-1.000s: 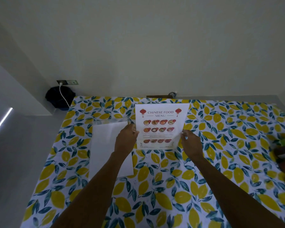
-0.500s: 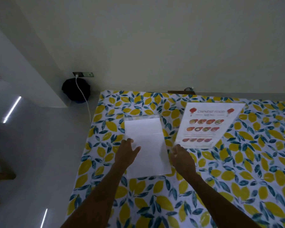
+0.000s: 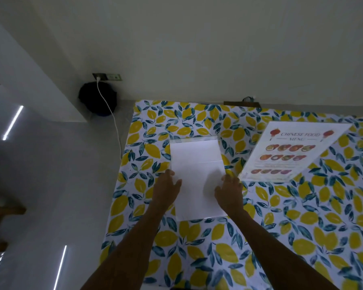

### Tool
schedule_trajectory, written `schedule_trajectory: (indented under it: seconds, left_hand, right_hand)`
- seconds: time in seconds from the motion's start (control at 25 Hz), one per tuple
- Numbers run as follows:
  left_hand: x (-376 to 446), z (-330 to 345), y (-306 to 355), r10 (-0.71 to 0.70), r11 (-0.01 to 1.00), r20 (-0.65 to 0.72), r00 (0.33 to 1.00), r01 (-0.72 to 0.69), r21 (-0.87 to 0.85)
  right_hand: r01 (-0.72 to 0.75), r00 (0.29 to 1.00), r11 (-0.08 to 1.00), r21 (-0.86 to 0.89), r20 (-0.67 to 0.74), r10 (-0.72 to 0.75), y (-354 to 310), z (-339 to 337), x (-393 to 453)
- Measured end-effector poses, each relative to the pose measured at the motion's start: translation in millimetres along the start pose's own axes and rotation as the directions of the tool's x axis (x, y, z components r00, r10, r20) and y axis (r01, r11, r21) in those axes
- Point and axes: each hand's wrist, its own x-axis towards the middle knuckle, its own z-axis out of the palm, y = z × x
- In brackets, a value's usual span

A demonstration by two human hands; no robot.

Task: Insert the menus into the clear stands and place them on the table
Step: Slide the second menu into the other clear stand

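A blank white sheet [image 3: 197,174] lies flat on the lemon-print table [image 3: 218,258], with a clear stand [image 3: 195,140] showing as a glassy strip at its far edge. My left hand [image 3: 167,188] rests at the sheet's left edge, fingers spread. My right hand [image 3: 228,191] rests on the sheet's right edge, fingers apart. Neither hand grips anything. A printed "Chinese Food Menu" [image 3: 289,153] in a clear stand sits to the right of the sheet, apart from both hands.
The table's left edge [image 3: 122,174] drops to a pale floor. A black round object [image 3: 98,99] sits by the wall with a white cable [image 3: 113,122] plugged into a socket. Wooden furniture shows at the far left [image 3: 0,208].
Both hands let go of the Chinese food menu, which now sits to the right. They moved left to the edges of the white sheet. My view swung left.
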Motion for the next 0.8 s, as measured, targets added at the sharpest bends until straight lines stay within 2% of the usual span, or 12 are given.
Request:
schedule_trajectory:
  seconds: [0.08,0.24,0.32,0.44,0.48,0.52,0.6,0.64,0.68,0.72,0.8]
  left_hand:
    - [-1.4,2.9,-4.5,-0.021,1.000,0.004,1.000,0.021,-0.011]
    - [-7.4,-3.1,-5.6,-0.051,0.997,0.052,0.997,0.053,-0.049]
    - [-14.6,-11.7,-11.7,-0.050,0.999,0.070,0.996,0.051,-0.011]
    - [-32.5,-21.8,-18.0,-0.002,0.999,0.087,0.996,-0.002,0.049]
    - [-40.0,-22.4,-22.3,0.023,0.998,0.093,0.995,-0.028,0.056]
    - [-50.2,-25.4,-23.8,0.023,0.998,0.117,0.993,-0.030,0.058]
    - [-66.4,-27.5,-37.6,0.046,0.999,0.218,0.975,-0.039,-0.036]
    - [-74.9,-27.2,-48.2,0.102,0.994,0.206,0.973,-0.091,-0.064]
    - [-87.5,-30.4,-53.0,0.146,0.988,0.193,0.970,-0.134,-0.075]
    - [-103.7,-33.1,-51.2,0.213,0.977,0.174,0.961,-0.204,-0.069]
    - [-136.1,-35.5,-49.6,0.175,0.983,0.205,0.963,-0.159,-0.090]
  right_hand:
    - [-0.008,1.000,1.000,0.025,0.015,0.008,-0.2,0.3,-4.1]
    - [-0.151,0.987,0.951,0.271,0.102,0.127,8.3,-11.5,-1.5]
    - [-0.136,0.988,0.941,0.309,0.108,0.107,17.6,-14.9,-9.7]
    - [-0.025,0.997,0.945,0.327,0.077,0.000,35.7,-21.4,-27.9]
    - [-0.038,0.993,0.927,0.373,0.117,-0.006,39.8,-26.4,-36.6]
    - [-0.099,0.983,0.870,0.484,0.183,0.010,44.5,-30.3,-44.1]
    - [-0.327,0.933,0.622,0.712,0.349,0.092,50.4,-40.2,-60.7]
    - [-0.411,0.903,0.502,0.761,0.416,0.108,54.2,-47.4,-72.6]
    - [-0.451,0.883,0.432,0.781,0.462,0.085,59.6,-53.2,-83.2]
    - [-0.467,0.866,0.416,0.780,0.498,0.038,65.2,-60.1,-94.8]
    - [-0.427,0.858,0.424,0.799,0.506,-0.088,77.2,-68.7,-117.8]
